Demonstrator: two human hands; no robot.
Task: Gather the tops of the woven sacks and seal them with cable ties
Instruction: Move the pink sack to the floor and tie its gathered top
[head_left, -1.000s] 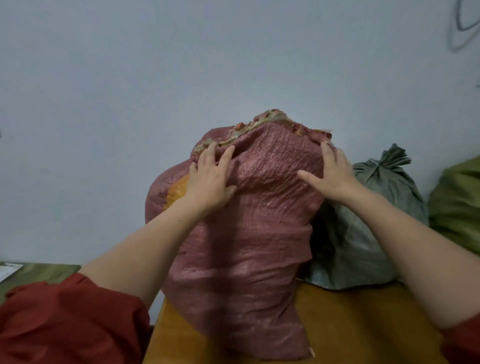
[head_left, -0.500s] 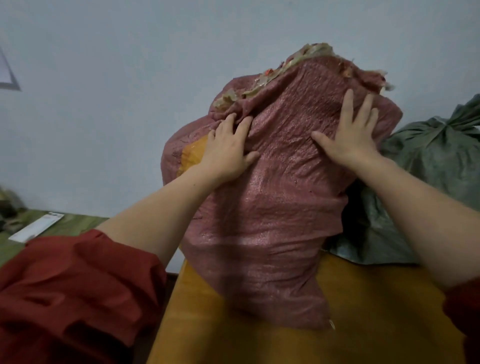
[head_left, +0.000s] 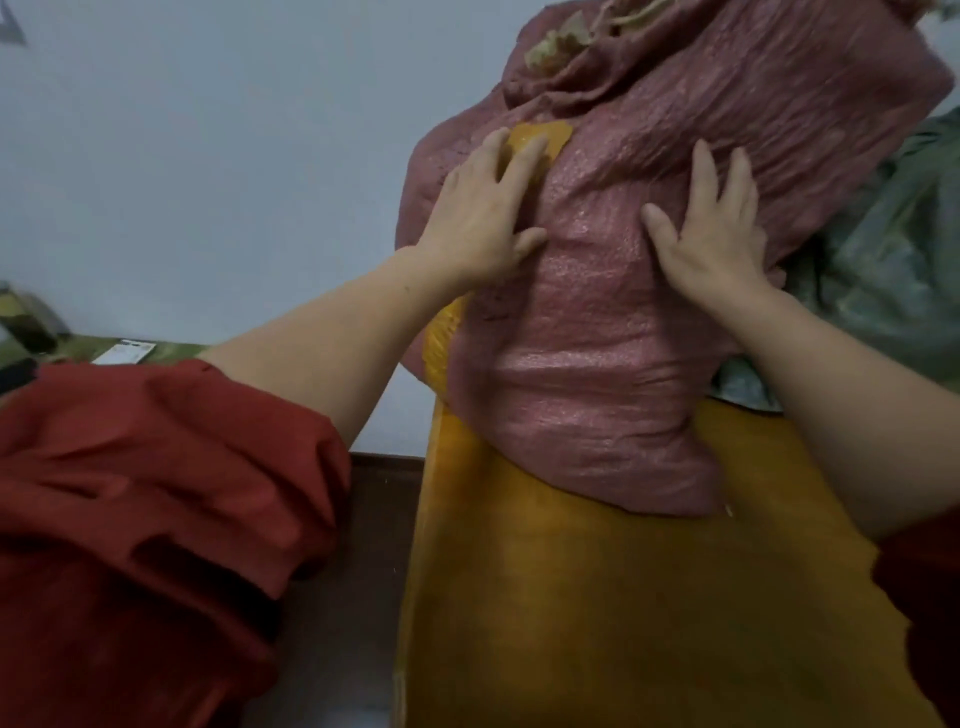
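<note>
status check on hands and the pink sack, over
Both open: left hand and right hand flat on the pink woven sack. Top loose, untied. Green sack close at its right.

Dim, flat indoor light leaves only soft shadows, a faint sheen glints on the pink woven sack (head_left: 597, 332), and wide-angle stretch with blur smears the edges.

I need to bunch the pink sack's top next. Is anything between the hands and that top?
Nothing visible. The left hand and right hand lie flat on the pink sack, below its top, with only bare sack cloth between. The green sack sits off to the right, out of the way.
</note>
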